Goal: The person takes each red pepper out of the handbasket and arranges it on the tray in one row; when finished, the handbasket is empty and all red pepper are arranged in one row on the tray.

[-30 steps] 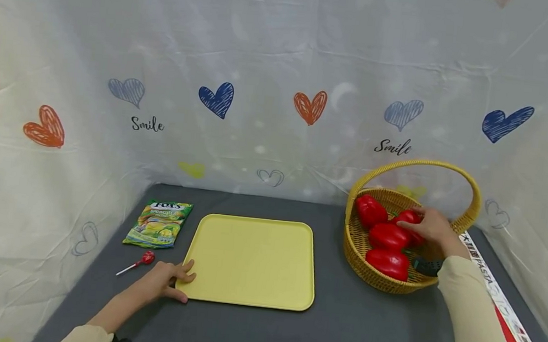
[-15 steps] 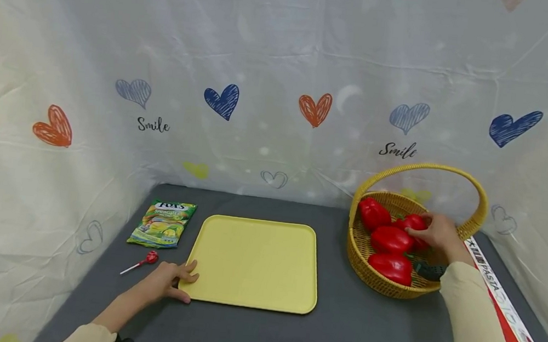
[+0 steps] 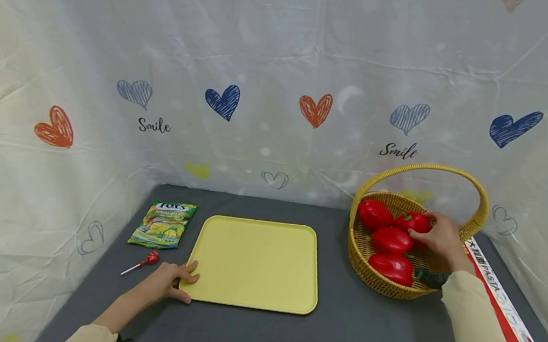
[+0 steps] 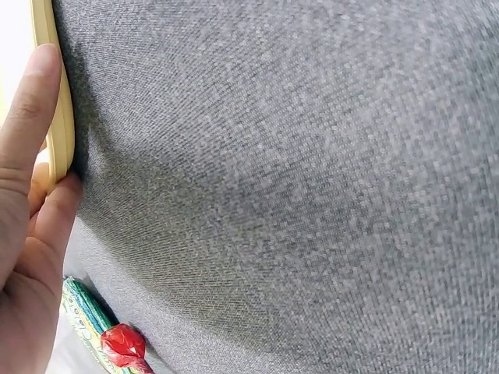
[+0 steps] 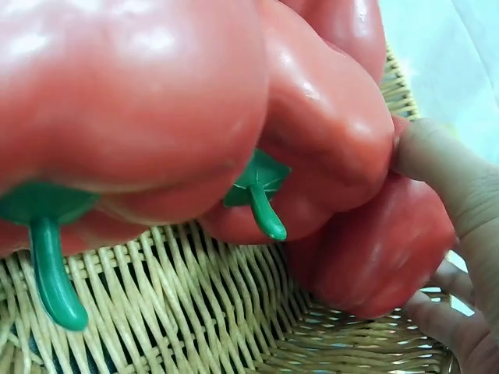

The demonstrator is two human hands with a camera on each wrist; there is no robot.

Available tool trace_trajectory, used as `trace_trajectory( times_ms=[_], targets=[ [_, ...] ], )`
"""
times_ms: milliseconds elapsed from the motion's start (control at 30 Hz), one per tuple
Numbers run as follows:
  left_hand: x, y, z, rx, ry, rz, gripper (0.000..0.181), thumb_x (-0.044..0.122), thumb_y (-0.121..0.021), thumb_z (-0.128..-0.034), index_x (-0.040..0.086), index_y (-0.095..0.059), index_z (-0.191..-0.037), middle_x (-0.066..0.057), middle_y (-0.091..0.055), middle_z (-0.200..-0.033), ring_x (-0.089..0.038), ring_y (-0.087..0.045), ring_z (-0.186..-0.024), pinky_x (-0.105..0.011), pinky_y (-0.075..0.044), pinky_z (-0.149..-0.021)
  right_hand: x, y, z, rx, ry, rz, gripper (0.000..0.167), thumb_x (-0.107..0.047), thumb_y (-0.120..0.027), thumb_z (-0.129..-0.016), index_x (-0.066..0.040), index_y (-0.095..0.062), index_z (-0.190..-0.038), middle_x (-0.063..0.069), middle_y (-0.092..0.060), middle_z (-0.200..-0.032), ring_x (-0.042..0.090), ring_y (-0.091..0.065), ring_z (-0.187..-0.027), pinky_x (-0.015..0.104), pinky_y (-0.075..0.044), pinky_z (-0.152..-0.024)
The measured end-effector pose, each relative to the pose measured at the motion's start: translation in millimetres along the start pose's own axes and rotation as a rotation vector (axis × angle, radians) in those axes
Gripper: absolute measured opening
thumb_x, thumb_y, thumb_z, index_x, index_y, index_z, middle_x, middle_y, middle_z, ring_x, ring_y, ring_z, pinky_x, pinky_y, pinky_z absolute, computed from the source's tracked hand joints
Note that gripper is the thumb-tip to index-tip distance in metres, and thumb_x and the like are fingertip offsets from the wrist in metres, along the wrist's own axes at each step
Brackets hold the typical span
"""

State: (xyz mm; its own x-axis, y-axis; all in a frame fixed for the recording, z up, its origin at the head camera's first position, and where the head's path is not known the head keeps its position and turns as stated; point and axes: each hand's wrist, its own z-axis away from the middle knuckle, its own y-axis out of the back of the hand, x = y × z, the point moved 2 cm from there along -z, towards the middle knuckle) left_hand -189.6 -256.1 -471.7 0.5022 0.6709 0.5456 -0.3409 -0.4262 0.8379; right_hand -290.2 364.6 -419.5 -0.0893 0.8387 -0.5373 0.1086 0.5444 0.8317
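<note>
My left hand (image 3: 166,282) pinches the near left corner of a yellow tray (image 3: 252,262), with the thumb along its front edge. In the left wrist view, thumb and fingers press on either side of the tray's rim (image 4: 56,93). On the right, my right hand (image 3: 441,236) reaches into a yellow wicker basket (image 3: 359,262) and grips a red bell pepper (image 3: 413,222) between thumb and fingers. That bell pepper (image 5: 382,249) partly hides behind others in the right wrist view. Beside it in the basket lie three more red bell peppers (image 3: 392,241), glossy with green stems.
A green candy bag (image 3: 163,225) lies left of the tray, with a red lollipop (image 3: 146,260) in front of it. A red and white pasta box (image 3: 504,303) lies right of the basket. The basket handle (image 3: 423,166) arches above the right hand. A patterned curtain hangs behind.
The view has shifted slightly. The gripped bell pepper has turned in the right hand, so its green stem shows more on top. The left hand keeps its place on the tray.
</note>
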Motion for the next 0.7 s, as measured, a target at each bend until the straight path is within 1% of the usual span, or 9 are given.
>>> trace_trajectory(
  times_ms=[100,200,333,400,500,600,667,700],
  targets=[
    [-0.2,-0.4,-0.2,-0.001,0.0,-0.003,0.062,0.033,-0.081,-0.0677,-0.007,-0.067,-0.114,-0.034,-0.049,-0.129,-0.052,-0.047,-0.115,-0.046,-0.051,-0.085,0.0,-1.2,3.4,0.044,-0.003,-0.009,0.067,-0.027,-0.074,-0.082,0.02,-0.046,-0.121,0.037,-0.056,-0.107,0.043,-0.056,-0.088,0.051,-0.052,-0.074],
    [-0.3,-0.8,-0.4,-0.007,0.006,-0.001,0.062,0.033,-0.081,-0.0679,-0.007,-0.067,-0.114,-0.034,-0.048,-0.129,-0.051,-0.047,-0.116,-0.043,-0.052,-0.084,-1.1,-2.0,6.9,0.083,-0.016,-0.016,0.067,-0.027,-0.072,-0.084,0.019,-0.045,-0.123,0.037,-0.055,-0.11,0.044,-0.055,-0.091,0.053,-0.051,-0.077],
    [-0.8,-1.1,-0.6,-0.015,0.012,-0.002,0.063,0.033,-0.081,-0.068,-0.007,-0.067,-0.114,-0.034,-0.048,-0.13,-0.05,-0.048,-0.115,-0.038,-0.053,-0.082,-5.0,-2.0,11.6,0.131,-0.051,-0.064,0.07,-0.029,-0.071,-0.085,0.017,-0.039,-0.128,0.038,-0.051,-0.116,0.048,-0.053,-0.099,0.058,-0.048,-0.083],
    [-0.6,-0.7,-0.6,-0.015,0.016,-0.003,0.063,0.033,-0.081,-0.0679,-0.007,-0.067,-0.114,-0.034,-0.048,-0.13,-0.05,-0.048,-0.115,-0.038,-0.053,-0.082,-8.0,-1.7,13.9,0.158,-0.063,-0.103,0.07,-0.029,-0.071,-0.085,0.015,-0.037,-0.129,0.039,-0.05,-0.119,0.05,-0.051,-0.104,0.059,-0.046,-0.085],
    [-0.6,-0.7,-0.7,-0.015,0.021,0.002,0.062,0.032,-0.081,-0.0679,-0.007,-0.067,-0.115,-0.034,-0.048,-0.13,-0.051,-0.047,-0.116,-0.043,-0.052,-0.084,-11.8,-1.3,17.9,0.198,-0.067,-0.16,0.07,-0.027,-0.071,-0.085,0.013,-0.036,-0.131,0.038,-0.049,-0.122,0.051,-0.05,-0.109,0.061,-0.044,-0.089],
    [-0.4,-0.7,-0.6,-0.013,0.019,0.007,0.062,0.032,-0.082,-0.0682,-0.007,-0.067,-0.115,-0.035,-0.048,-0.129,-0.052,-0.047,-0.116,-0.045,-0.051,-0.084,-12.2,-2.2,21.2,0.204,-0.069,-0.212,0.071,-0.026,-0.072,-0.085,0.011,-0.035,-0.133,0.037,-0.047,-0.126,0.051,-0.048,-0.113,0.061,-0.042,-0.091],
    [-1.6,-1.0,-0.6,-0.009,0.019,0.008,0.062,0.032,-0.082,-0.0684,-0.007,-0.066,-0.115,-0.035,-0.048,-0.129,-0.051,-0.047,-0.116,-0.044,-0.052,-0.083,-11.2,-2.5,22.7,0.199,-0.065,-0.233,0.072,-0.027,-0.072,-0.085,0.009,-0.036,-0.137,0.035,-0.046,-0.128,0.05,-0.048,-0.115,0.058,-0.043,-0.091],
    [-2.2,-1.1,-0.7,-0.007,0.017,0.006,0.062,0.032,-0.081,-0.0685,-0.007,-0.066,-0.115,-0.035,-0.048,-0.129,-0.051,-0.047,-0.115,-0.043,-0.052,-0.083,-10.4,-2.5,23.3,0.192,-0.064,-0.24,0.073,-0.027,-0.072,-0.086,0.008,-0.036,-0.138,0.035,-0.046,-0.13,0.05,-0.048,-0.116,0.055,-0.045,-0.091]
  ],
)
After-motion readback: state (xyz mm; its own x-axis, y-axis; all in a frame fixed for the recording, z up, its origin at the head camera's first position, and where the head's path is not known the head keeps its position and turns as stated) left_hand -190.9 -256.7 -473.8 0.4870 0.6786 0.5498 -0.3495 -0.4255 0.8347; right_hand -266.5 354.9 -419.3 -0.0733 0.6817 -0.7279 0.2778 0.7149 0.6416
